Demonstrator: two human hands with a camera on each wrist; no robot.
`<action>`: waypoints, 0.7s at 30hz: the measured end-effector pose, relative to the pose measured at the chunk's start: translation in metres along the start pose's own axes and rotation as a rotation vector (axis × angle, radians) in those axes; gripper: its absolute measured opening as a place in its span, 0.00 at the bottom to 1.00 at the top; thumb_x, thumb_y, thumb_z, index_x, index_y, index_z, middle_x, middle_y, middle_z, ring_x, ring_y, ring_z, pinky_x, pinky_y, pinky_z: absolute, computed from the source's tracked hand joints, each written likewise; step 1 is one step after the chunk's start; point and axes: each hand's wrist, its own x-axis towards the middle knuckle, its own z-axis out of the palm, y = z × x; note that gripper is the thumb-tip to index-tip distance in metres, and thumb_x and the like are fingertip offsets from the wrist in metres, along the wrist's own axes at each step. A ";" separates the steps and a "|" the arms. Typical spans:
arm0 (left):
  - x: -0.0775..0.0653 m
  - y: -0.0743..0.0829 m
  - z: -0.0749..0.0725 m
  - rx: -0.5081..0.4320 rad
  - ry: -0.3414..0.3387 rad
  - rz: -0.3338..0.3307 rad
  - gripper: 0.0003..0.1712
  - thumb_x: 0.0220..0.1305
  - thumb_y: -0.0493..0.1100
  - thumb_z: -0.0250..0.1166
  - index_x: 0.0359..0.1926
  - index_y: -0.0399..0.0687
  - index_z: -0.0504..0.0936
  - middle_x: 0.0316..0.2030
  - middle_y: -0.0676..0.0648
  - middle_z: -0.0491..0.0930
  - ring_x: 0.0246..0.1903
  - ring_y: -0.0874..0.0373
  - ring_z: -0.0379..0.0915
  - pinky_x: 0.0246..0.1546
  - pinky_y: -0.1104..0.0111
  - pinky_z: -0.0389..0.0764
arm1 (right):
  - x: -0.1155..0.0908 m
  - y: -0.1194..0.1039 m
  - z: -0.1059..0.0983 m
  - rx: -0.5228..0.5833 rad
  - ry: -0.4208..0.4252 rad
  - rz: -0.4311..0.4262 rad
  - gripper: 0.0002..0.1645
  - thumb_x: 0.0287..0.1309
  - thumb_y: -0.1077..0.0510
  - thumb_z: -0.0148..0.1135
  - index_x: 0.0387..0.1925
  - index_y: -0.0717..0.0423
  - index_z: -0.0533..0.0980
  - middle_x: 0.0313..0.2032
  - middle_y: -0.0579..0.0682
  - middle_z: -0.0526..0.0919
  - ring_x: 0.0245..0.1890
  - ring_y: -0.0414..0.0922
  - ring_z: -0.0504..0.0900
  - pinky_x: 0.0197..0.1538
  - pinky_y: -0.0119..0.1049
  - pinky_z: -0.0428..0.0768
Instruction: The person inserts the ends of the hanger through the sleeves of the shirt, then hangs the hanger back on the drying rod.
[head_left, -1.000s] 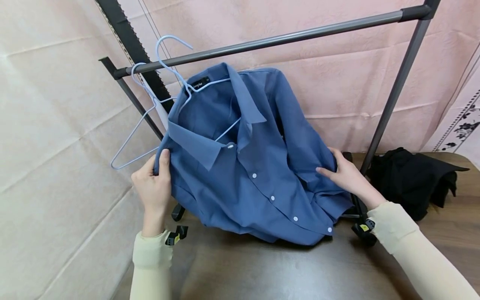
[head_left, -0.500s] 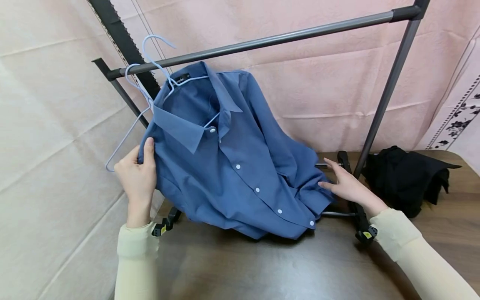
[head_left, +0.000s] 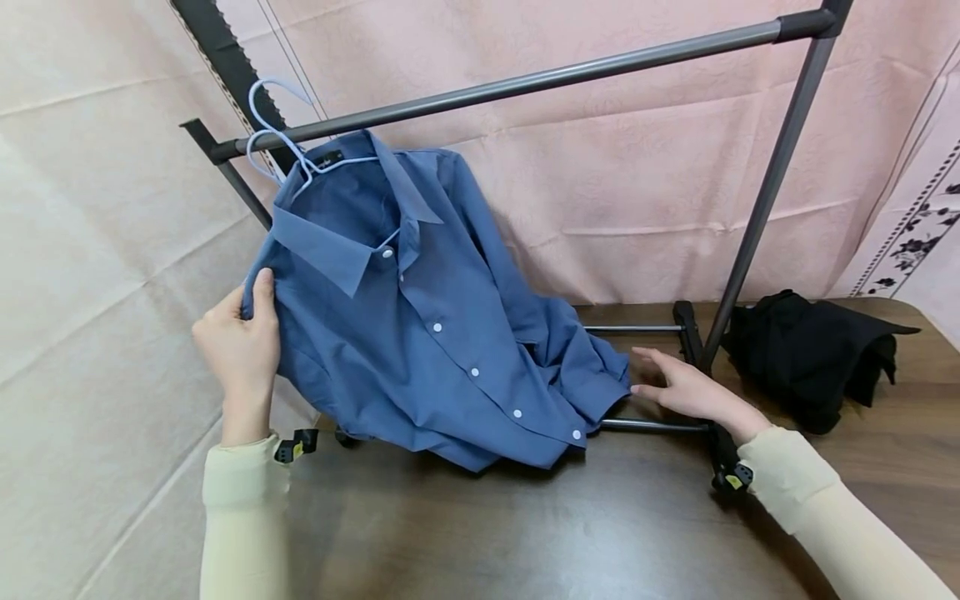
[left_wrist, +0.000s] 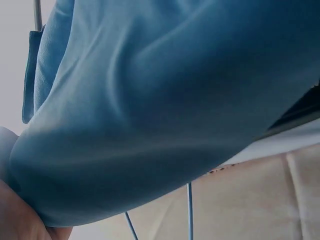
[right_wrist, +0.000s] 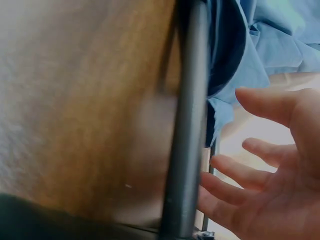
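Observation:
A blue button-up shirt (head_left: 420, 333) is on a light blue wire hanger (head_left: 262, 108), whose hook rises by the rack's rail at the left. My left hand (head_left: 243, 333) pinches the shirt's shoulder between thumb and fingers; in the left wrist view the blue cloth (left_wrist: 125, 110) fills most of the picture. Fingers spread, my right hand (head_left: 686, 387) is just right of the shirt's cuff and holds nothing. In the right wrist view the right hand (right_wrist: 270, 170) appears apart from the blue cloth.
The grey clothes rack's top rail (head_left: 525, 81) slants across the back, its right post (head_left: 776, 183) behind my right hand. Black folded cloth (head_left: 813, 358) lies at the right on the wooden table (head_left: 480, 533). A second hanger's hook (head_left: 252, 158) sits on the rail.
My left hand has moved left with the shirt and hanger, toward the rack's left end. My right hand has let go of the sleeve, which has slid away leftward.

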 end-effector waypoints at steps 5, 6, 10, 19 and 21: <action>0.001 -0.006 -0.001 0.031 -0.004 0.013 0.37 0.72 0.60 0.59 0.10 0.42 0.69 0.11 0.45 0.64 0.11 0.62 0.52 0.17 0.69 0.48 | -0.001 0.003 0.007 -0.036 -0.003 -0.037 0.40 0.69 0.51 0.63 0.71 0.70 0.61 0.64 0.74 0.70 0.64 0.69 0.70 0.61 0.65 0.69; 0.001 -0.008 -0.002 0.042 -0.005 0.021 0.37 0.73 0.59 0.59 0.10 0.42 0.68 0.10 0.45 0.64 0.11 0.62 0.51 0.16 0.69 0.48 | -0.002 0.003 0.008 -0.038 0.000 -0.040 0.39 0.69 0.52 0.63 0.71 0.70 0.62 0.63 0.73 0.71 0.63 0.68 0.70 0.61 0.64 0.68; -0.001 -0.012 -0.001 0.077 -0.006 0.033 0.38 0.73 0.60 0.58 0.10 0.44 0.65 0.08 0.46 0.59 0.08 0.60 0.49 0.15 0.68 0.46 | -0.004 0.001 0.010 -0.032 0.003 -0.037 0.37 0.70 0.52 0.62 0.70 0.69 0.63 0.63 0.73 0.71 0.64 0.68 0.70 0.62 0.64 0.68; -0.009 -0.019 0.004 0.155 -0.029 0.099 0.36 0.74 0.61 0.56 0.12 0.44 0.67 0.10 0.42 0.62 0.12 0.40 0.63 0.17 0.57 0.55 | -0.007 -0.001 0.013 -0.051 0.002 -0.037 0.35 0.70 0.52 0.62 0.69 0.68 0.66 0.62 0.71 0.72 0.63 0.68 0.70 0.61 0.64 0.69; -0.012 -0.019 0.006 0.156 -0.038 0.114 0.36 0.74 0.61 0.56 0.12 0.45 0.66 0.09 0.41 0.61 0.13 0.36 0.65 0.17 0.53 0.56 | -0.008 0.000 0.014 -0.055 0.007 -0.046 0.35 0.70 0.52 0.62 0.69 0.68 0.66 0.63 0.71 0.72 0.63 0.68 0.70 0.62 0.64 0.68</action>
